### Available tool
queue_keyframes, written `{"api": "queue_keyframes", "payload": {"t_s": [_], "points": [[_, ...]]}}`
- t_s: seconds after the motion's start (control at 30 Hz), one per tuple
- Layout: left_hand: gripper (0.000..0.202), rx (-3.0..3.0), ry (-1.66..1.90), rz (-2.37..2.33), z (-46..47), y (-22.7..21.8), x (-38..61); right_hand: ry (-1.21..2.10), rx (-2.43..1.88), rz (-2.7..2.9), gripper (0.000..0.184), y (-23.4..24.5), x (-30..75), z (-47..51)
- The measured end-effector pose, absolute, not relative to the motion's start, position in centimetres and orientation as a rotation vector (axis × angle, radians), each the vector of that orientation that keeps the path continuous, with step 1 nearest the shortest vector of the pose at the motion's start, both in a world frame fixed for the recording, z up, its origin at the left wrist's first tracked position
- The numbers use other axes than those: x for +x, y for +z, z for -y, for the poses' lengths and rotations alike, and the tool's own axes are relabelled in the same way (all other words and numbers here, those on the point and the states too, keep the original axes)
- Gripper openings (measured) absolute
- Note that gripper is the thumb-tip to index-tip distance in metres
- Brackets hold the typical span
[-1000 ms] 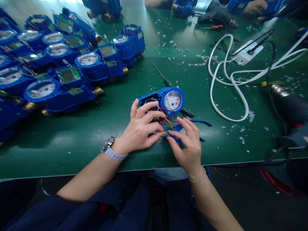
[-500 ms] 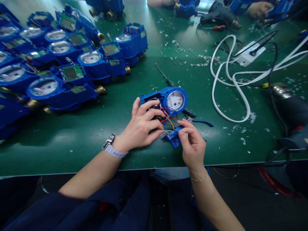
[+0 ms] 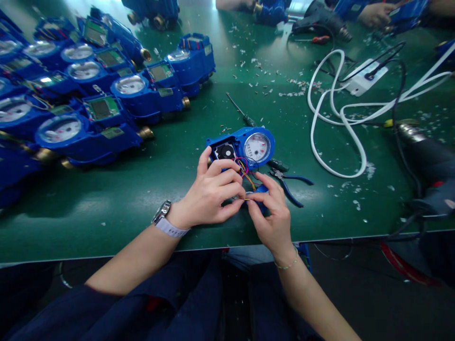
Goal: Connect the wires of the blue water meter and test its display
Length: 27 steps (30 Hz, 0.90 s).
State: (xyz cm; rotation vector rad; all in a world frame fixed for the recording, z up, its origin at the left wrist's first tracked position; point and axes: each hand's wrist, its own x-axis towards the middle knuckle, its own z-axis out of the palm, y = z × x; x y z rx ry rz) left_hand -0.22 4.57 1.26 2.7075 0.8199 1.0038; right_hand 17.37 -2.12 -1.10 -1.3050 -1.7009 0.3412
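Note:
A blue water meter (image 3: 257, 148) lies on the green table in front of me, its round dial facing up and its side compartment uncovered. Several thin coloured wires (image 3: 248, 176) run from that compartment to a small blue part (image 3: 262, 189), partly covered by my fingers. My left hand (image 3: 218, 192) rests over the meter's near edge, thumb and forefinger pinching a thin yellow wire. My right hand (image 3: 270, 210) pinches the same yellow wire (image 3: 248, 199) just to the right, fingertips almost touching the left ones. Beside my right hand lie blue-handled cutting pliers (image 3: 289, 182).
Rows of blue meters (image 3: 88, 125) fill the left side. A screwdriver (image 3: 241, 110) lies behind the meter. White cable (image 3: 314, 142) with a power strip (image 3: 366, 78) and a heat gun (image 3: 423, 151) occupy the right. Another person's hand (image 3: 377, 14) works across the table.
My right hand has moved left and closed on the yellow wire near my left fingertips. My left hand has slid slightly down, uncovering the round black part in the compartment.

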Motion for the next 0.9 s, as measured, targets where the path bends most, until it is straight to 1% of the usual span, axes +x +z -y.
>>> {"api": "queue_keyframes", "payload": {"t_s": [0.2, 0.43, 0.7, 0.9], "points": [[0.009, 2.739, 0.934, -0.811, -4.7, 1.2, -0.4, 0.478, -1.298, 1.675, 0.010, -1.3, 17.4, 2.2], [0.012, 2.705, 0.837, -0.753, -4.8, 1.2, -0.3, 0.425, -1.285, 1.706, 0.021, -1.6, 17.4, 1.8], [0.012, 2.638, 0.819, -0.815, -4.3, 1.6, 0.0, 0.335, -1.255, 1.782, 0.011, -1.8, 17.9, 2.0], [0.015, 2.566, 0.894, -0.882, -3.9, 1.1, 0.6, 0.259, -1.240, 1.795, 0.010, -2.1, 17.5, 1.8]]}}
